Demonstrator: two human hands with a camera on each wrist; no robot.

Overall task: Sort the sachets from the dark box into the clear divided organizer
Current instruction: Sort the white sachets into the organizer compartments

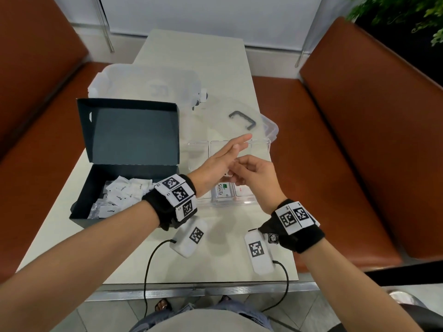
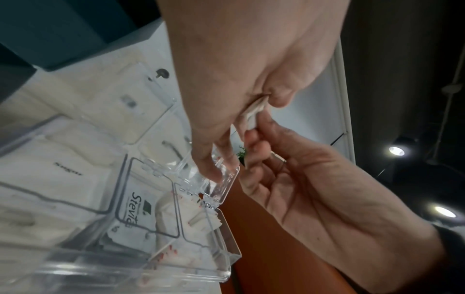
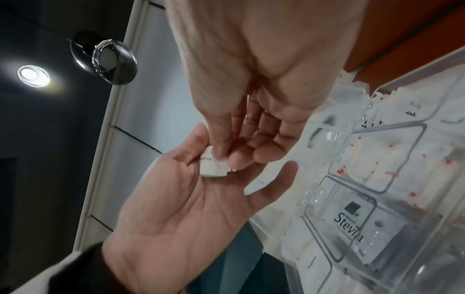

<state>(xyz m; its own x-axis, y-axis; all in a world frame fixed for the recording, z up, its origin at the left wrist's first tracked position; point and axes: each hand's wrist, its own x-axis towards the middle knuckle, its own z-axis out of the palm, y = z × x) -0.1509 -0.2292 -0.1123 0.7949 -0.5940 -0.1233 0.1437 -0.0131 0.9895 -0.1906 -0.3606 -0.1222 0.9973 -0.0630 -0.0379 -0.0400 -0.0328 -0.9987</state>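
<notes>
We see the left hand (image 1: 219, 161) held flat above the organizer, fingers straight and palm turned toward the right hand (image 1: 255, 174), whose thumb and fingertips (image 3: 221, 151) pinch a small white paper sachet (image 3: 214, 166) against the left palm. In the left wrist view the same sachet (image 2: 253, 113) shows only as a thin white edge between the two hands (its print is too blurred to read).

Directly beneath both hands lies the clear divided plastic organizer (image 1: 261, 143), its near compartments partly hidden by the wrists. One compartment holds a white sachet marked "Stevia" (image 1: 221, 191); the one to its right holds white sachets with red print (image 3: 382, 159).

To the left of the hands stands the dark open cardboard box (image 1: 130, 149), lid tilted back, with a heap of white sachets (image 1: 119, 196) in its tray. Behind it sits a translucent plastic container (image 1: 143, 85), and beyond the organizer a clear lid with a grey handle (image 1: 242, 118). All rest on the pale table (image 1: 203, 56), flanked by brown padded seats (image 1: 359, 116).
</notes>
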